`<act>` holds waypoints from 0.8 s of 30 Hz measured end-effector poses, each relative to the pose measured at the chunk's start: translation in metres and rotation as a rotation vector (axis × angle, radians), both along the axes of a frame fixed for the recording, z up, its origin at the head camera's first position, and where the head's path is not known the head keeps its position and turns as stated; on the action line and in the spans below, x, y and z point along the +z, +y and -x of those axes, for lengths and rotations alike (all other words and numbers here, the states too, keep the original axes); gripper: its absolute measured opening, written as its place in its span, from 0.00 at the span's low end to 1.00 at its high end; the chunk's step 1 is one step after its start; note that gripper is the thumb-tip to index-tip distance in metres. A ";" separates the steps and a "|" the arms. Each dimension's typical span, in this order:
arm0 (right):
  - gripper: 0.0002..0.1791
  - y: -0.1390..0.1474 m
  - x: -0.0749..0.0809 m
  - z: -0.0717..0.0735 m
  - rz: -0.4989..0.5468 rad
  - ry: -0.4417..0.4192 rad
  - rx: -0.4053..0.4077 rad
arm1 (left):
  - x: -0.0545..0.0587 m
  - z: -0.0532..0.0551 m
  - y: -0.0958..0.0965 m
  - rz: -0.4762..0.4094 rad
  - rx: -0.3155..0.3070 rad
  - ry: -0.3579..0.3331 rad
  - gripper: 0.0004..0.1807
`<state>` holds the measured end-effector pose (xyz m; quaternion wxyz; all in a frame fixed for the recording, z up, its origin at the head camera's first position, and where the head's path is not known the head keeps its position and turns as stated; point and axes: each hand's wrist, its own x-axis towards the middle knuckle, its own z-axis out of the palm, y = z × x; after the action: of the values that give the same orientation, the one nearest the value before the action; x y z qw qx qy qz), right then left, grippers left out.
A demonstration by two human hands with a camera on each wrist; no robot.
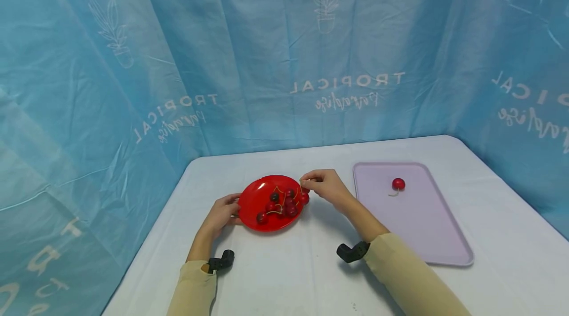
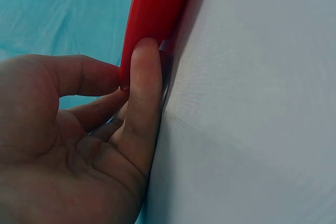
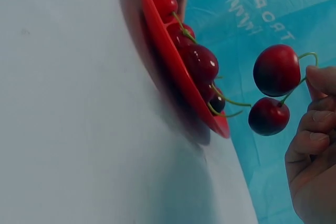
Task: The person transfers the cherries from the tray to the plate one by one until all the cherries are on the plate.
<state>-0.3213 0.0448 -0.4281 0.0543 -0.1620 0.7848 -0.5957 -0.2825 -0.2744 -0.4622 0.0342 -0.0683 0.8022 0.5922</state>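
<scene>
A red plate (image 1: pixel 252 200) holds several dark red cherries (image 1: pixel 290 207) with green stems, grouped toward its right side. My left hand (image 1: pixel 220 215) grips the plate's left rim, with thumb and fingers on either side of the edge in the left wrist view. Over the plate's right edge, my right hand (image 1: pixel 326 186) pinches green stems between thumb and fingertip. Two cherries hang from those stems in the right wrist view, a larger cherry (image 3: pixel 276 70) above a smaller cherry (image 3: pixel 269 116). Both hang apart from the plate there.
To the right lies a pale purple tray (image 1: pixel 413 227) with a raised rim. One cherry (image 1: pixel 398 184) with its stem sits in the tray's upper part. A white cloth (image 1: pixel 284 276) covers the table, and a blue printed curtain (image 1: pixel 266 59) hangs behind and at the sides.
</scene>
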 end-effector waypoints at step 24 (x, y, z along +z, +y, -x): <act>0.10 -0.034 0.014 -0.003 -0.037 0.019 0.040 | -0.001 0.002 -0.002 -0.020 -0.004 -0.005 0.24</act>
<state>-0.3186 0.0105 -0.4138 0.0616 -0.1825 0.7927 -0.5784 -0.2846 -0.2762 -0.4632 0.0380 -0.0679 0.7963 0.5999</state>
